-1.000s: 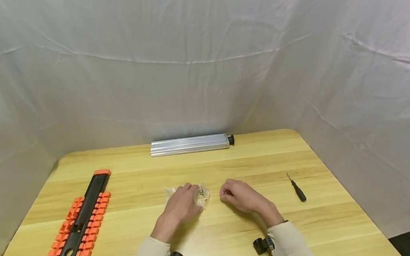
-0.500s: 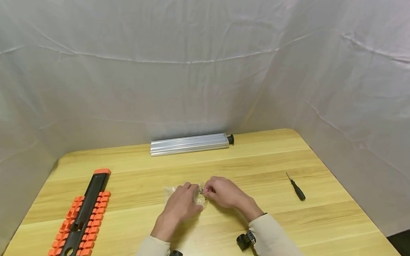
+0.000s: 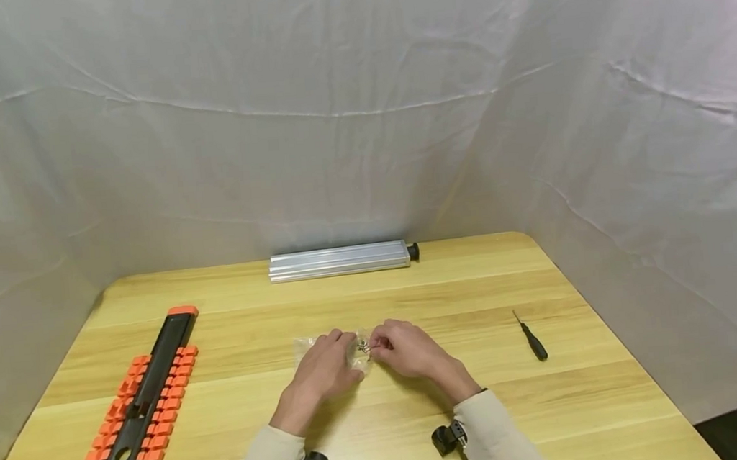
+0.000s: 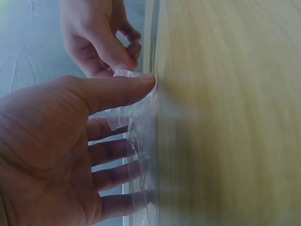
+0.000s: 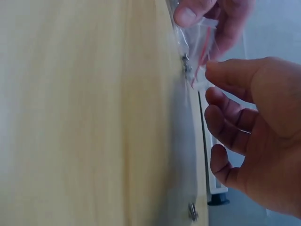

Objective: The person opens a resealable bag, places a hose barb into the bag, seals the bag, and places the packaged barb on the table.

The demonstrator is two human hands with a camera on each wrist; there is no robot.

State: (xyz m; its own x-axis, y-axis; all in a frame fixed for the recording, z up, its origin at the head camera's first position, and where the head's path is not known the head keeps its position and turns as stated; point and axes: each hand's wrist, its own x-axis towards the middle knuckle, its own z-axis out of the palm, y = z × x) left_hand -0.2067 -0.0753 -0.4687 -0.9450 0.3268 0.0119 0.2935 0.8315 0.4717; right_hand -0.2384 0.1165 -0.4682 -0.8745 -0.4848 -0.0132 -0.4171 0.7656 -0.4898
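Observation:
A clear plastic bag [image 3: 302, 348] lies on the table under my left hand [image 3: 326, 367]. Several small metal screws [image 3: 362, 346] show at its right end. In the left wrist view, my left thumb presses on the bag [image 4: 134, 110], with the other fingers stretched behind it. My right hand [image 3: 412, 349] is at the bag's right end, fingers curled. The right wrist view has its thumb and forefinger tips at the bag's edge [image 5: 200, 84], beside a red strip; whether a screw is between them cannot be seen.
A black rack with orange clips [image 3: 172, 391] stands at the left. Near the back edge lies a silver metal profile [image 3: 338, 261] with a black knob. A black-handled screwdriver [image 3: 535, 344] lies at the right. Small metal pieces [image 5: 193, 212] rest on the table in the right wrist view.
My right hand has moved left from beside the bag to its right end, and has barely shifted over the last half second. My left hand has stayed in place on the bag.

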